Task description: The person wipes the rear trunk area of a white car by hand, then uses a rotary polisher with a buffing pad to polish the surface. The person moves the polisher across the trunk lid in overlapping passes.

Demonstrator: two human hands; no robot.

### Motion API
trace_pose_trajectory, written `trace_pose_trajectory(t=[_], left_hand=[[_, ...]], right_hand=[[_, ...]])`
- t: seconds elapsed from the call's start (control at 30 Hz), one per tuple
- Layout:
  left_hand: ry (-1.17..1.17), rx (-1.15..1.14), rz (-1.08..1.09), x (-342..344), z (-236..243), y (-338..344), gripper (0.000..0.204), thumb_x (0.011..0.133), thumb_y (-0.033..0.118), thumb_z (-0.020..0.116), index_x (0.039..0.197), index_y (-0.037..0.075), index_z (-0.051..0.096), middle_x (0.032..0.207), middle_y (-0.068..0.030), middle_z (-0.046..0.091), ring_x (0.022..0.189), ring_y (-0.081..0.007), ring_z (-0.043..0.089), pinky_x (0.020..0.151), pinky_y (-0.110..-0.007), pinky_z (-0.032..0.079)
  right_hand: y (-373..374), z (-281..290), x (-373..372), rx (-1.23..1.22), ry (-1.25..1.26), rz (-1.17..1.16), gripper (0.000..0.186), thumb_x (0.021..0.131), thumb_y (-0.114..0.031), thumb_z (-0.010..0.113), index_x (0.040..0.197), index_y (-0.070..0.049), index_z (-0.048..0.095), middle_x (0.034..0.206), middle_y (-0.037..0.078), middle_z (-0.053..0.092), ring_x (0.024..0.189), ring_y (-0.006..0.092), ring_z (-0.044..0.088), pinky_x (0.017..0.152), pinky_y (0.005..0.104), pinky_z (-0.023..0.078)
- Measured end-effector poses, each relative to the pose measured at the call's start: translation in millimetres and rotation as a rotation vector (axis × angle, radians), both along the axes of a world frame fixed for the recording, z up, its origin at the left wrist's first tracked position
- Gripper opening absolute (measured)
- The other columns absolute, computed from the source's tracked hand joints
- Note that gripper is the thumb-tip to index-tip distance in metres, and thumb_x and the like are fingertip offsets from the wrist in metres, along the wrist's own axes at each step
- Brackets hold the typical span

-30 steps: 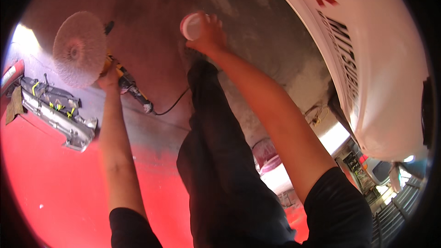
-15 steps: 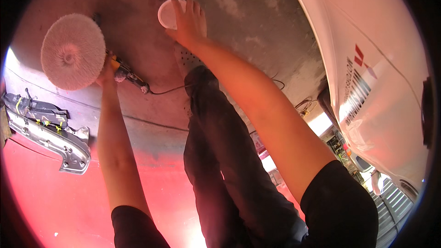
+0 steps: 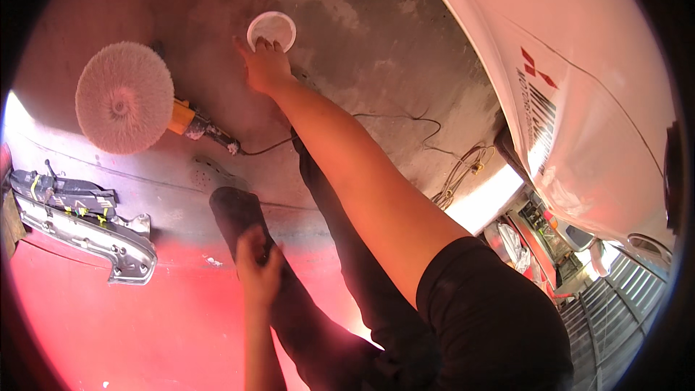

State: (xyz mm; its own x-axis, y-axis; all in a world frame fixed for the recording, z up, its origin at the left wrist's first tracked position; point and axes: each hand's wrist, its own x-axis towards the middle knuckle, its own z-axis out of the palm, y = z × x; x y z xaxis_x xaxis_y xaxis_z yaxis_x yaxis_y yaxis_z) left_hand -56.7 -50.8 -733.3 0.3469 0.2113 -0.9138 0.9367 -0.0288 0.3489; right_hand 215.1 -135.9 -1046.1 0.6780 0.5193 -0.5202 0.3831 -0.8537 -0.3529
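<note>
My right hand [image 3: 264, 65] reaches to a white round container [image 3: 273, 23] on the concrete floor; its fingers curl over the near rim while the thumb sticks out to the left. My left hand [image 3: 257, 264], slightly blurred, is over my dark-trousered leg, fingers loosely bent and apart with nothing visible in them. The yellow-and-black polisher [image 3: 184, 119] lies to the left, free of my hands, its large pale fluffy pad [image 3: 123, 98] facing up and its cable running right.
Metal trim parts [image 3: 76, 228] lie at left near a red painted surface [image 3: 130, 318]. A white vehicle panel [image 3: 579, 123] curves along the right. A coiled cable [image 3: 463, 181] is on the floor beside it. A corrugated metal sheet [image 3: 608, 318] shows at lower right.
My left hand has let go of the polisher and moved back to my leg. My right hand has moved leftward with the container and loosened on it. A leg has shifted left.
</note>
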Motion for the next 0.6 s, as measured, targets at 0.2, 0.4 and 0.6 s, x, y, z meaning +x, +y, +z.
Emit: trace_pose_trajectory(t=[0.2, 0.4, 0.6], left_hand=[[-0.134, 0.111, -0.504, 2.5, 148.8, 10.8, 0.047, 0.077, 0.019, 0.08, 0.118, 0.006, 0.064, 0.123, -0.0178, 0.063, 0.116, -0.0392, 0.059, 0.102, -0.049, 0.045], [-0.119, 0.296, -0.571, -38.3, 140.0, 16.5, 0.042, 0.068, 0.027, 0.08, 0.105, 0.011, 0.068, 0.126, -0.0135, 0.061, 0.12, -0.0367, 0.055, 0.104, -0.049, 0.042], [-0.134, 0.369, -0.677, -43.5, 124.4, 31.5, 0.03, 0.062, 0.03, 0.08, 0.087, 0.016, 0.074, 0.122, -0.0065, 0.063, 0.116, -0.0333, 0.057, 0.103, -0.049, 0.044]], right_hand=[[0.8, 3.6, 9.5, 0.026, 0.144, -0.135, 0.066, 0.091, -0.019, 0.061, 0.154, -0.023, 0.044, 0.127, 0.022, 0.063, 0.117, 0.0407, 0.062, 0.105, 0.05, 0.046], [-0.4, 48.3, 2.5, 0.089, 0.03, -0.418, 0.055, 0.09, -0.015, 0.058, 0.145, -0.023, 0.057, 0.124, 0.022, 0.065, 0.116, 0.0441, 0.061, 0.101, 0.052, 0.049], [-37.1, 159.8, -23.2, 0.368, -0.011, -0.881, 0.041, 0.091, -0.022, 0.063, 0.128, -0.006, 0.065, 0.125, 0.021, 0.068, 0.118, 0.0381, 0.064, 0.103, 0.046, 0.05]])
